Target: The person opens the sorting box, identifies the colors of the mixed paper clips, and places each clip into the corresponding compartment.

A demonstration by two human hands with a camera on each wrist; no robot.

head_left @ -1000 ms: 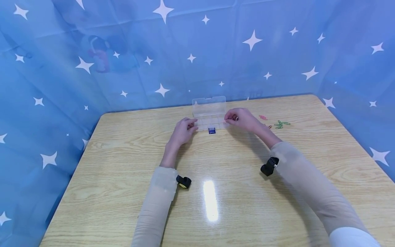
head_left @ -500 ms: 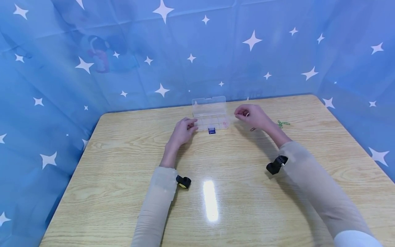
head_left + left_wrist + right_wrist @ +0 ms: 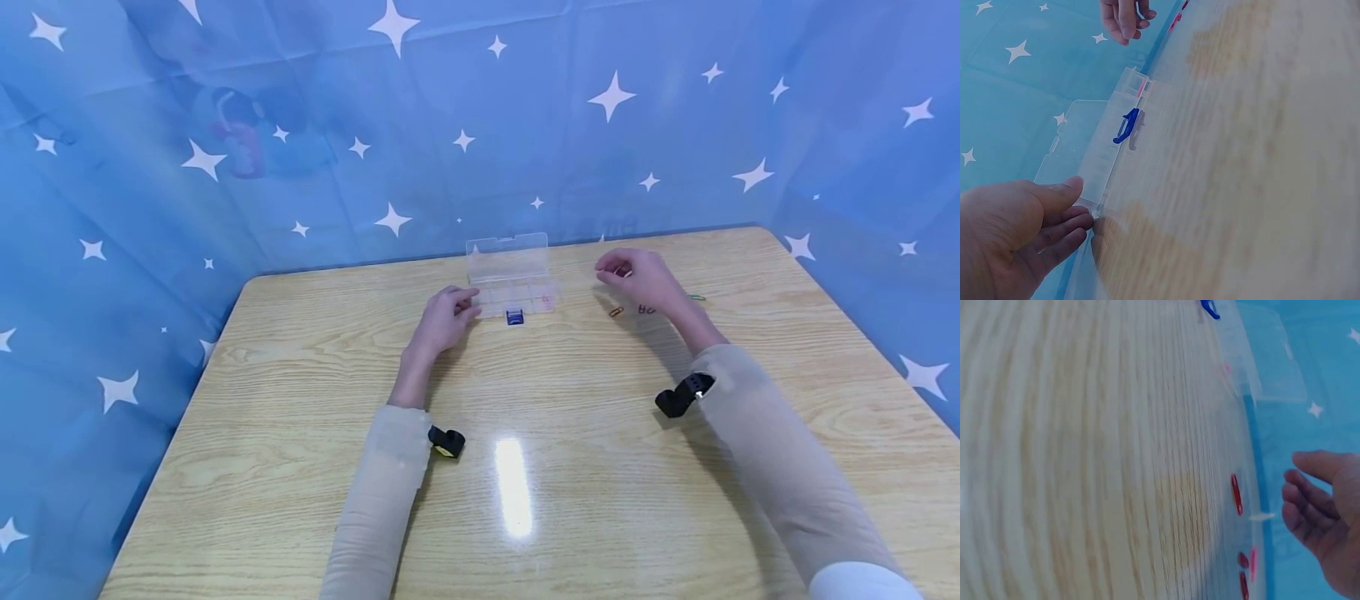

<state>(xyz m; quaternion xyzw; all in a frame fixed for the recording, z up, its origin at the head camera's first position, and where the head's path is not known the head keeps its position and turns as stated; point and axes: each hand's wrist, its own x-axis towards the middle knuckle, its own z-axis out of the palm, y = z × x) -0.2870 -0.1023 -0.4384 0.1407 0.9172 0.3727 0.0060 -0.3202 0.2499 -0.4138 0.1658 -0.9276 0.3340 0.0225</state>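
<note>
- My left hand [image 3: 444, 315] rests on the table [image 3: 315, 392], fingertips touching the left end of the clear compartment box [image 3: 516, 297]. Fingers lie loosely straight, no clamp on anything. Judged function: steadies the box so it doesn't slide.
- My right hand [image 3: 641, 279] hovers to the right of the box, apart from it, above the loose paper clips [image 3: 617, 312]. Fingers are curled; the left wrist view shows something thin and pale at the fingertips. Cannot tell if it's a pinched clip.
- Hands are well apart, box between them.
- Box config: lid [image 3: 507, 253] hinged open, leaning back on the side away from me; blue latch [image 3: 514, 317] on the front edge facing me. Open lid gives top access to all compartments.
- Box contents: something pink/red sits in the compartment at the end nearest my right hand [image 3: 546, 297]. Other compartments: contents too small to tell.
- Clips outside the box: an orange one and a darker one on the table just below my right hand; a green one [image 3: 697, 297] past it, partly hidden by the hand. Right wrist view shows red and pink clips [image 3: 1235, 494] on the table near my fingers.
</note>
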